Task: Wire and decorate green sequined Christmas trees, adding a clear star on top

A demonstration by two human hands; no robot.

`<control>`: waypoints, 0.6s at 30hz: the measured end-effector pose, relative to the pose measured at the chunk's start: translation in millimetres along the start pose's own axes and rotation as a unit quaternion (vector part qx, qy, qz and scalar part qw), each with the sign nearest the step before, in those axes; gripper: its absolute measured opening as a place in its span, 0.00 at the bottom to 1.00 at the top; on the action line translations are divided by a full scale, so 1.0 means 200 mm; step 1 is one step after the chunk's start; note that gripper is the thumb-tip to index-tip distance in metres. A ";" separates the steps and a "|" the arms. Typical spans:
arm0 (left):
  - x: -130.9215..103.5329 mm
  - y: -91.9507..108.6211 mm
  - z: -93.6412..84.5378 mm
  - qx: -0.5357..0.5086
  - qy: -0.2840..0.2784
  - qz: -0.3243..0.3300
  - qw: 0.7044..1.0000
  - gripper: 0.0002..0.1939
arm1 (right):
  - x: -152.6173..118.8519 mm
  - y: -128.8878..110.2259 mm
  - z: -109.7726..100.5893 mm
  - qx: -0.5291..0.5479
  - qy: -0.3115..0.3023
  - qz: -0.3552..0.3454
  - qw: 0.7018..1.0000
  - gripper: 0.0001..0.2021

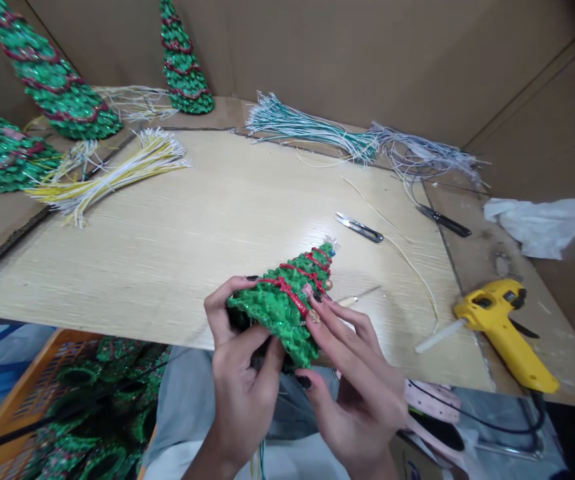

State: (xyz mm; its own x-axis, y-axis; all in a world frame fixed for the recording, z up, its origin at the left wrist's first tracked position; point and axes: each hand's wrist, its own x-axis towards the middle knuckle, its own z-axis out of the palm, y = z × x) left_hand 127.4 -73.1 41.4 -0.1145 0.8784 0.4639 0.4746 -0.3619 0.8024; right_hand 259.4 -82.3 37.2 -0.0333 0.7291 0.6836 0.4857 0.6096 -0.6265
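A small green Christmas tree ornament [287, 310] with red garlands is tilted over the table's front edge, its tip pointing up and to the right. My left hand [242, 360] grips its base from the left, with thumb and fingertips partly inside the hollow underside. On the right side, my right hand [352, 373] holds the tree too, its fingers laid along the garland and the thumb at the lower rim. Below the hands dangle thin yellow and green wires [261, 460]. Just behind the right fingers lies a thin pointed tool with a pale handle [348, 301].
Thread snips [360, 228], a black-handled tool [445, 221] and a yellow glue gun [505, 327] lie to the right. Wire bundles in yellow-white [117, 175], green-white [312, 130] and grey [425, 152] rest behind. Taller trees [62, 87] stand back left; an orange crate [12, 407] holds several more.
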 end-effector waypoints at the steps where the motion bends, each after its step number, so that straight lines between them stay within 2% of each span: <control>1: 0.00 0.00 0.00 -0.001 0.002 -0.001 1.000 0.14 | 0.00 0.00 0.00 -0.003 0.000 0.000 1.000 0.21; 12: 0.00 0.01 0.03 -0.010 0.018 -0.017 1.000 0.15 | -0.01 0.01 0.00 0.001 0.002 0.001 1.000 0.22; 18: 0.00 0.01 0.02 -0.016 0.007 -0.016 1.000 0.15 | -0.01 0.01 0.00 -0.001 0.008 -0.005 1.000 0.23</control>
State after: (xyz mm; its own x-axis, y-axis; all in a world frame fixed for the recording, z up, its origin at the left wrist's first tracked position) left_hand 131.3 -72.0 41.6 -0.1418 0.8849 0.4437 0.4424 -0.3443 0.8281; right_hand 261.0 -82.5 34.2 -0.0251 0.7177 0.6959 0.4878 0.6164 -0.6181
